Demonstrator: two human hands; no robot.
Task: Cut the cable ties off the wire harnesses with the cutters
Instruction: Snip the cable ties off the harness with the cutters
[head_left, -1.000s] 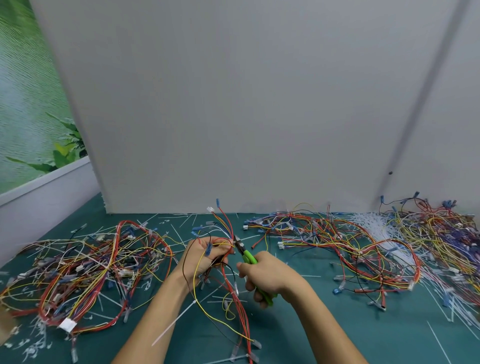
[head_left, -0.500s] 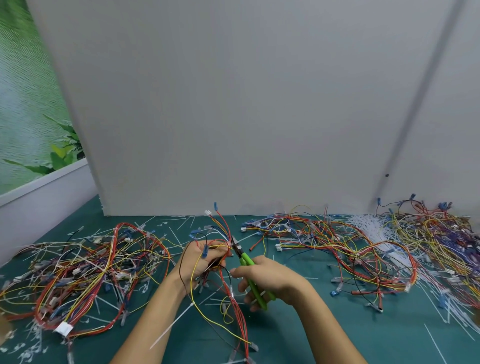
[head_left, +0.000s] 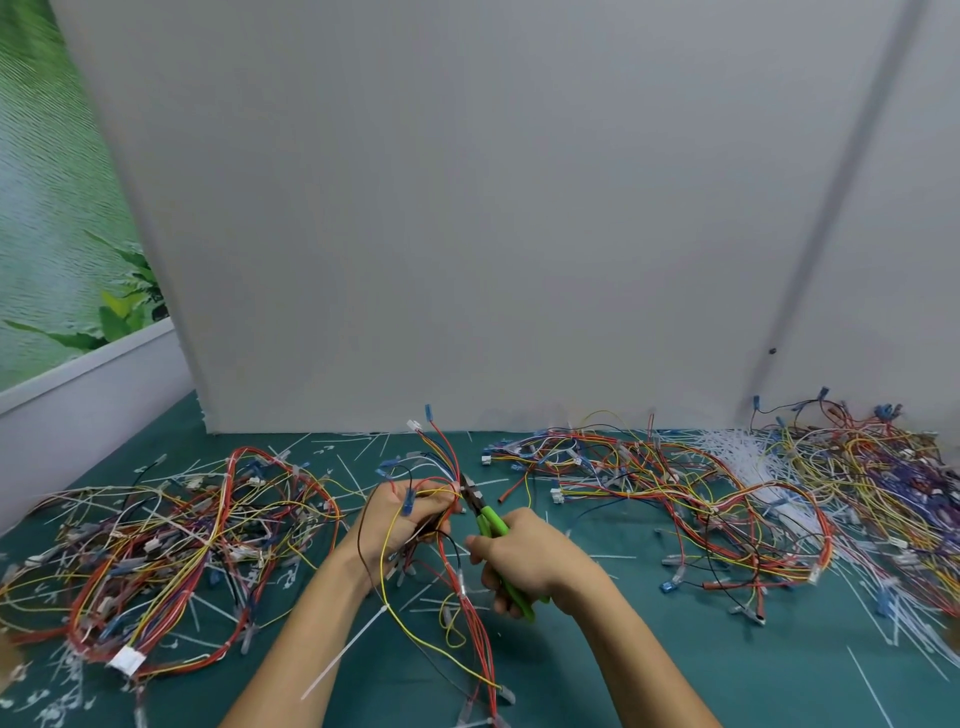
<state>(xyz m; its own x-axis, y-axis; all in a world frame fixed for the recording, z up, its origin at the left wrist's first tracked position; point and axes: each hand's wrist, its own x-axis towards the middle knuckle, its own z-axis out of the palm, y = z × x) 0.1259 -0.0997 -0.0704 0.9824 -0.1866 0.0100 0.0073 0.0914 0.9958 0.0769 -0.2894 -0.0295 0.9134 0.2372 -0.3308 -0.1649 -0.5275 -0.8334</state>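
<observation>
A wire harness (head_left: 453, 486) is gripped in the left hand (head_left: 402, 514) above the desk (head_left: 623, 675), and the green-handled cutters (head_left: 488, 522), clasped in the right hand (head_left: 524, 564), are aimed up-leftward, nose just beside those fingers, where the cable tie presumably sits, too small to be discerned.

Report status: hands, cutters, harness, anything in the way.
Left hand grips harness. Right hand grips cutters, nose at the bundle by left hand. Yellow wire drapes across left wrist; ties litter mat.
</observation>
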